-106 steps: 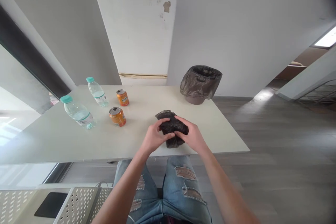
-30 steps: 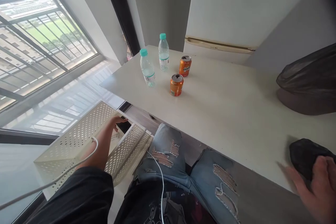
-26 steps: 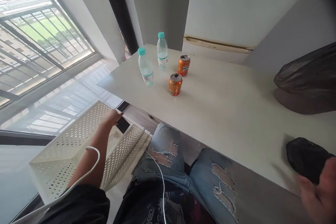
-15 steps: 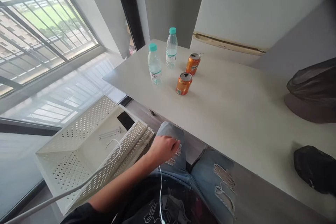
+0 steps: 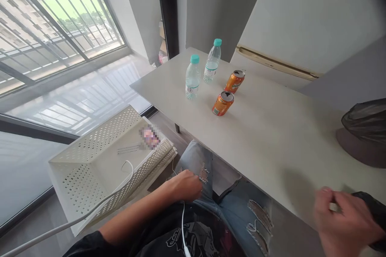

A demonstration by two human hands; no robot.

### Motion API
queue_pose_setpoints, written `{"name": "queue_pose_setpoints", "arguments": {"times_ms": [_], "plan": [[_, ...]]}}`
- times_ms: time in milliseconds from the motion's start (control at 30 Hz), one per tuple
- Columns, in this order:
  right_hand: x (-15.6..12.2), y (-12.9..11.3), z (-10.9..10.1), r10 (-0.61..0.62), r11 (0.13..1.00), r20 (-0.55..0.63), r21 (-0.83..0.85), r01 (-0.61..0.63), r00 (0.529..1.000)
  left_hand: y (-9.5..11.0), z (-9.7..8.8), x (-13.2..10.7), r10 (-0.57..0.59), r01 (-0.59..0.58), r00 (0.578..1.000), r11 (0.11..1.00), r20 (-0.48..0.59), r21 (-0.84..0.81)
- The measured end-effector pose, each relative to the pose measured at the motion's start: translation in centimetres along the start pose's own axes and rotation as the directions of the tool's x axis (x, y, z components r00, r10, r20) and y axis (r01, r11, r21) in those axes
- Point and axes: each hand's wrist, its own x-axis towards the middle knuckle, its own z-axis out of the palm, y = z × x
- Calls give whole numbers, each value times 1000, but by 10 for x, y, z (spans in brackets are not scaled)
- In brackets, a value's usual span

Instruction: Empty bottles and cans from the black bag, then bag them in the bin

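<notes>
My left hand [image 5: 188,185] is curled into a loose fist above my left thigh, with nothing visible in it. At the lower right, my right hand [image 5: 340,213] is over the table edge, fingers curled and thumb bent against them, leaving a small gap. Nothing shows in that gap. A black item [image 5: 372,217] sits beside and behind it, partly hidden. Well away from both hands, two orange drink cans [image 5: 223,104] stand on the white table [image 5: 256,140]. Two clear bottles with turquoise caps [image 5: 193,78] stand upright left of the cans, with some liquid inside.
A white perforated basket [image 5: 96,176] is at my left, holding thin metal pieces [image 5: 128,149] and a blurred-out object [image 5: 150,136]. A white cable [image 5: 75,221] runs across it. A dark cap [image 5: 362,140] lies at the table's right. Behind the table is a fridge [image 5: 295,16].
My right hand has come into view at the lower right, in front of the black item. My left hand has dropped slightly and stays closed. The camera has turned, shifting the scene right.
</notes>
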Motion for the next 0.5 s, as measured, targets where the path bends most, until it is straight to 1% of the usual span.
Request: {"name": "queue_pose_setpoints", "arguments": {"times_ms": [67,133,200,233,333,433,500], "plan": [[-2,-16,25,-89,995,72,45,86,993,0,2,-2,16,-17,1000,1000,-24,-5],[-4,-27,36,-170,984,155,72,160,973,-1,3,-5,13,-14,999,1000,-50,-10],[-5,-34,36,-219,975,196,70,209,956,-2,3,-9,3,-4,997,1000,-80,-15],[-4,-35,35,-234,972,196,62,226,952,-3,2,-10,-4,2,996,1000,-89,-16],[-2,-38,30,-279,960,191,56,273,941,-4,0,-11,-22,22,997,1000,-71,-7],[-2,-39,30,-293,956,195,62,286,936,-4,2,-9,-23,23,999,1000,-33,14],[-3,-39,32,-284,959,206,57,278,936,-4,5,-7,2,-1,999,999,-45,33]]}}
